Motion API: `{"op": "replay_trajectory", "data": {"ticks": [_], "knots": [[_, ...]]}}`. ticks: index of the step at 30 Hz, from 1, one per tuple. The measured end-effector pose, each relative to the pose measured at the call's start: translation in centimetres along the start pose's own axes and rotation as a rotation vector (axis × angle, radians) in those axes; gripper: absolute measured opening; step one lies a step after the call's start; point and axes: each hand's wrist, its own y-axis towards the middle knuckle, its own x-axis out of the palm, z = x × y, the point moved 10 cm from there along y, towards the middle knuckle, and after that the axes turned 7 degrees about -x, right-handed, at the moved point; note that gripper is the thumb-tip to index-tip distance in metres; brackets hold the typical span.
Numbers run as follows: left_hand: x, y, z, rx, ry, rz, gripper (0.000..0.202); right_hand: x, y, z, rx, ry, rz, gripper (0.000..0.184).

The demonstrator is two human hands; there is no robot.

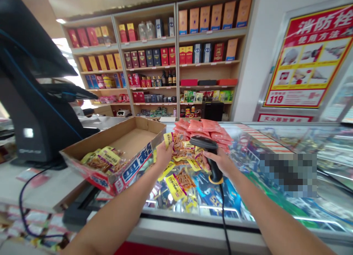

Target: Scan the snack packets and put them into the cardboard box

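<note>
My left hand [163,154] is closed on a yellow-labelled snack packet [168,139], lifted over the glass counter [275,163]. My right hand [222,161] grips a black barcode scanner [207,144] by its handle, its head turned toward the packet. Between and below my hands lies a pile of the same snack packets [182,177]. Behind them sits a heap of pink packets [205,128]. To the left stands an open cardboard box [132,137] with several yellow packets [103,159] in its near corner.
A black register terminal [35,100] stands at the left on a pale counter, with a cable [23,211] hanging down. The scanner's cord [224,218] drops over the counter's front edge. Shelves of boxed goods [165,56] fill the back wall. A red fire poster [309,56] hangs at right.
</note>
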Motion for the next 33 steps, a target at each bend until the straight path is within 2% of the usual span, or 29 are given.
{"op": "replay_trajectory", "data": {"ticks": [3, 8, 13, 21, 24, 29, 33], "knots": [[-0.2, 0.0, 0.0, -0.009, 0.004, 0.015, 0.018, -0.1, 0.1, 0.3, -0.017, -0.022, -0.001, 0.034], [-0.4, -0.3, 1.1, -0.022, 0.046, 0.028, 0.015, -0.4, 0.4, 1.0, -0.007, 0.008, 0.031, 0.034], [-0.4, -0.5, 1.5, 0.016, 0.084, 0.034, 0.014, -0.6, 0.4, 0.8, -0.021, 0.005, 0.032, 0.033], [-0.2, -0.7, 1.6, -0.024, 0.024, 0.013, 0.012, -0.5, 0.4, 1.0, -0.027, 0.022, 0.022, 0.030], [-0.4, -0.6, 1.7, 0.011, 0.071, 0.023, 0.013, -0.4, 0.4, 0.8, -0.029, 0.025, 0.019, 0.030], [-1.6, -0.3, 2.5, 0.135, 0.228, 0.139, 0.016, -0.2, 0.2, 0.5, -0.026, -0.001, 0.012, 0.032], [-1.9, 0.5, 2.0, 0.079, 0.293, 0.137, 0.028, -0.1, 0.4, 0.8, -0.036, -0.019, 0.007, 0.033]]}}
